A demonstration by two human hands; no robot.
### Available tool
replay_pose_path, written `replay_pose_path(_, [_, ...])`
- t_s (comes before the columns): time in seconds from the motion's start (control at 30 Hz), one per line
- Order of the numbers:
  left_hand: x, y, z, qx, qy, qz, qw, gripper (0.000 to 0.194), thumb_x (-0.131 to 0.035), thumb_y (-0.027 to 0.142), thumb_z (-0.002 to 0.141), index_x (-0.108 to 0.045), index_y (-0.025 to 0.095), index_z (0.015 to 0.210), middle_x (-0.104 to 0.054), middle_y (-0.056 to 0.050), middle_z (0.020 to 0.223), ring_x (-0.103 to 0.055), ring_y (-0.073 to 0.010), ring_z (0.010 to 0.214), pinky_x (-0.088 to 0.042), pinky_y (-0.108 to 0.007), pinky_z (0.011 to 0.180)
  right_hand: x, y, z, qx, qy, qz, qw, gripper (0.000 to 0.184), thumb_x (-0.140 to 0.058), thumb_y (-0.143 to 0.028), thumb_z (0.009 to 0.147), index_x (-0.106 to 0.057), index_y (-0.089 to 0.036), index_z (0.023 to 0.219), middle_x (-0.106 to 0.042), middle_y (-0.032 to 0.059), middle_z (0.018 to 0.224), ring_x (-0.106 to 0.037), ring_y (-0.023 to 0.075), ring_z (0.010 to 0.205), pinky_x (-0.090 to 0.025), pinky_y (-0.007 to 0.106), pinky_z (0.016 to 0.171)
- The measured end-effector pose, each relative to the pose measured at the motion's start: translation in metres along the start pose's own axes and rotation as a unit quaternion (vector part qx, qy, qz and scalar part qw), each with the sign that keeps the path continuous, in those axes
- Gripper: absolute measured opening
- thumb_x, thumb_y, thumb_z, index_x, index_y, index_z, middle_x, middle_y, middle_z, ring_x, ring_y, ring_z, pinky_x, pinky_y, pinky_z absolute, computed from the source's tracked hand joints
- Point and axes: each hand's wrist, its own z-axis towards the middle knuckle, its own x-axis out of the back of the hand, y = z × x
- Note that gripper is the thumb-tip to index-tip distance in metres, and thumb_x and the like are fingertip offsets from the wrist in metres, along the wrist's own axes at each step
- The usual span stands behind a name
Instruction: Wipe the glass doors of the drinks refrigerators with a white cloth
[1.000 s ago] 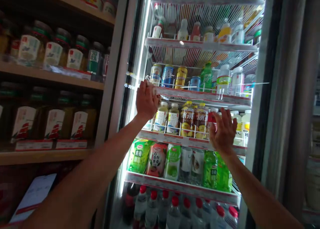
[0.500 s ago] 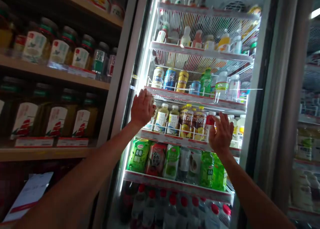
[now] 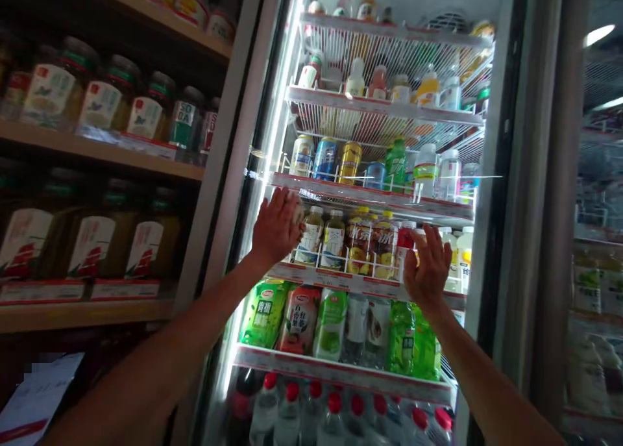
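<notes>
My left hand (image 3: 277,228) is raised at the left side of a lit drinks fridge (image 3: 370,193), fingers stretched out, nothing visible in it. Just right of it stand tea bottles (image 3: 310,235) on the middle shelf. My right hand (image 3: 428,264) is up at the same shelf's right part, thumb and fingers apart, holding nothing visible. Beside its fingertips is a red-topped bottle (image 3: 405,238). Brown bottles with yellow caps (image 3: 360,241) stand between the hands. A pale patch like a reflection lies beside my left fingers. I cannot tell whether either hand touches glass.
Higher up are a shelf of cans (image 3: 324,158) and more bottles. Below stand large green bottles (image 3: 263,313) and red-capped clear bottles (image 3: 333,417). Wooden shelves with jars (image 3: 104,102) are at left, and the fridge's dark frame (image 3: 503,173) at right.
The view has shifted slightly, so the left shelves sit lower and further left. Both hands keep nearly the same pose and place before the fridge.
</notes>
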Motion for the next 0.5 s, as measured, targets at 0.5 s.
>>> replay_pose_path(0.5, [0.011,-0.020,-0.056,-0.018,-0.073,-0.005,0.997,0.067,-0.035,0.037,0.089,-0.004,0.019,0.146,-0.026,-0.015,0.148,-0.016,-0.0297,0.139,-0.018,-0.056,0.109,-0.063,-0.180,-0.003,0.009,-0.154,0.114,0.981,0.057,-0.044,-0.032,0.086,-0.030,-0.021,0.140,-0.024,0.0089,0.150,-0.009,0.0277,0.141,-0.014,0.056,0.112])
